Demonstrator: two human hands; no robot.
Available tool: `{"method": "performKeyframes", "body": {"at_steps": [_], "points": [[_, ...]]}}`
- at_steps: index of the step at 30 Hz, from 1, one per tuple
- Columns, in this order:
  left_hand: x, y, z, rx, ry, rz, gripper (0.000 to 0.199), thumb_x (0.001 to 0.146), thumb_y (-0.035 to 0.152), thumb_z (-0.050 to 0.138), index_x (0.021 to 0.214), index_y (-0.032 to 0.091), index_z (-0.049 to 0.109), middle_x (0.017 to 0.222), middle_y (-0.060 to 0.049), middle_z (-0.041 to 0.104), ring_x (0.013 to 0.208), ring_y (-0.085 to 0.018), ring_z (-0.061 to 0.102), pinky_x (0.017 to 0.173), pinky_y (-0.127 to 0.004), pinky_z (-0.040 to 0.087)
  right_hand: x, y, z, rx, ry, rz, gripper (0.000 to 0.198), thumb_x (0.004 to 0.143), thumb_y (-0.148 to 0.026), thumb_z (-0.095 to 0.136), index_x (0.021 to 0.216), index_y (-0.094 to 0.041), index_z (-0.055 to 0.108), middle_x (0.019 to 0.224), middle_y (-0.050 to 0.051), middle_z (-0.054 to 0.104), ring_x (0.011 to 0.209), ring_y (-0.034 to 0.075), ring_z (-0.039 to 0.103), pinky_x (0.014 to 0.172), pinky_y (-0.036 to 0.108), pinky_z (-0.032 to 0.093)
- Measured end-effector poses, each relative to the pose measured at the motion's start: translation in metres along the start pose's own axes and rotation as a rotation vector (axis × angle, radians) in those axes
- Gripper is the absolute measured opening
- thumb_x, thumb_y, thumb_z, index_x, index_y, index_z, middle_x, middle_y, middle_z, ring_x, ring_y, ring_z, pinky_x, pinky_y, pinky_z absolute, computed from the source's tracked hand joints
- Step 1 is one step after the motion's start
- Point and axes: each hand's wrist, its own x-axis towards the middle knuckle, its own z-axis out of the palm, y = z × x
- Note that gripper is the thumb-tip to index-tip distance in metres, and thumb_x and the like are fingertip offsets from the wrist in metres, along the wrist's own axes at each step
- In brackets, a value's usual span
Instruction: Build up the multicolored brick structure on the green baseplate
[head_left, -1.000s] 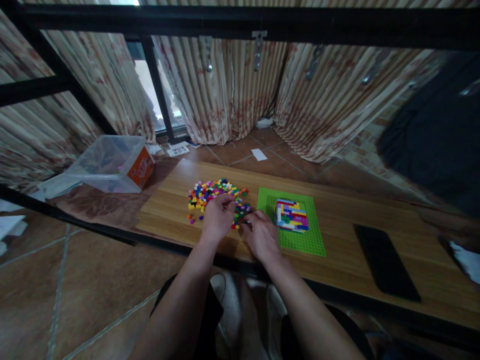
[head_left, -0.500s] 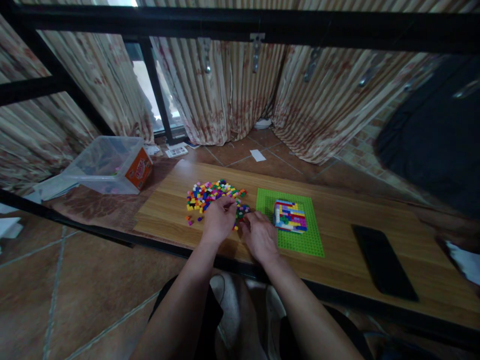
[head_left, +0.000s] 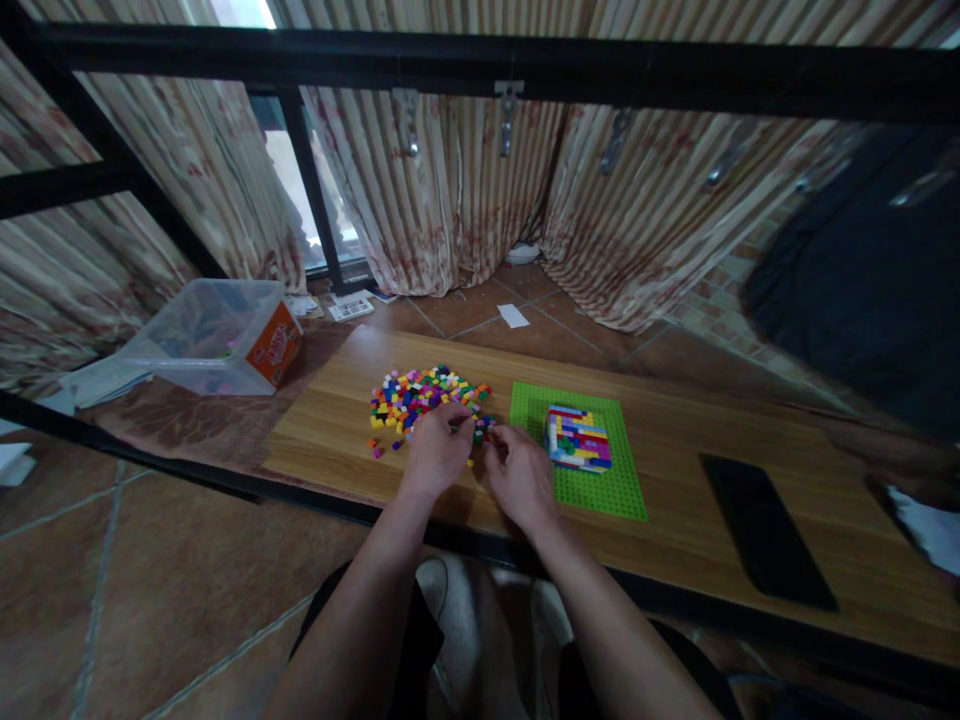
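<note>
Small coloured building bricks [head_left: 416, 395] lie in a loose pile on the wooden bench top. My left hand [head_left: 441, 445] is over the pile's near right side, its fingers curled together. Close beside it, my right hand [head_left: 521, 470] bends its thumb and fingers inward at the pile's right edge. Whatever either hand pinches is too small or hidden to make out. Right of my right hand, a block built of multicoloured bricks [head_left: 579, 438] stands on a green studded baseplate [head_left: 600, 495]. A few stray bricks [head_left: 376, 450] lie at the pile's near left.
A black phone-like slab [head_left: 765, 530] lies on the bench top [head_left: 675, 480] to the right. At the left is a clear plastic box [head_left: 202, 345] with an orange label. A black metal bar [head_left: 450, 75] crosses above, in front of striped curtains [head_left: 480, 190].
The view has shifted slightly. My right hand's fingers have bent and moved a little at the pile's edge, while my left hand stays nearly in place.
</note>
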Motion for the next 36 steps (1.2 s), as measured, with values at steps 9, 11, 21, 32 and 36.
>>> {"method": "performKeyframes", "body": {"at_steps": [9,11,21,32,36], "points": [[-0.001,-0.002,0.011,-0.260,-0.180,0.106,0.020,0.082,0.021,0.057,0.089,0.016,0.074,0.085,-0.003,0.074,0.081,-0.017,0.067,0.077,-0.027,0.051,0.009,0.000,-0.007,1.043,0.028,0.403,0.037,0.065,-0.048,0.075,0.084,-0.017,0.074,0.070,0.001,0.070,0.053,0.010,0.052,0.050,0.023,0.039],[-0.002,0.001,0.010,-0.305,-0.179,0.074,0.017,0.081,0.021,0.058,0.086,0.015,0.073,0.078,-0.002,0.073,0.075,-0.015,0.066,0.073,-0.025,0.051,0.008,-0.001,-0.009,1.088,0.018,0.411,0.036,0.063,-0.048,0.078,0.082,-0.017,0.074,0.069,0.001,0.069,0.052,0.009,0.051,0.049,0.023,0.038],[-0.003,0.004,0.013,-0.264,-0.135,0.028,0.012,0.075,0.018,0.057,0.076,0.015,0.068,0.067,-0.001,0.065,0.062,-0.012,0.058,0.059,-0.022,0.044,0.007,0.008,-0.005,0.755,0.048,0.189,0.024,0.079,-0.038,0.061,0.085,-0.018,0.074,0.067,0.000,0.070,0.056,0.014,0.057,0.056,0.027,0.044],[-0.009,0.014,0.018,-0.133,-0.077,0.009,0.014,0.073,0.017,0.058,0.077,0.014,0.071,0.070,-0.003,0.070,0.064,-0.014,0.063,0.063,-0.024,0.048,-0.001,-0.003,-0.013,0.351,0.143,0.086,0.022,0.086,-0.025,0.052,0.086,-0.020,0.074,0.081,0.006,0.076,0.073,0.020,0.068,0.070,0.032,0.051],[-0.009,0.013,0.020,-0.103,-0.032,0.006,0.012,0.073,0.018,0.058,0.075,0.015,0.070,0.066,-0.002,0.068,0.063,-0.014,0.062,0.062,-0.023,0.047,-0.001,0.001,-0.022,0.277,0.188,0.041,0.021,0.087,-0.025,0.053,0.087,-0.021,0.074,0.087,0.007,0.076,0.078,0.021,0.069,0.074,0.034,0.051]]}}
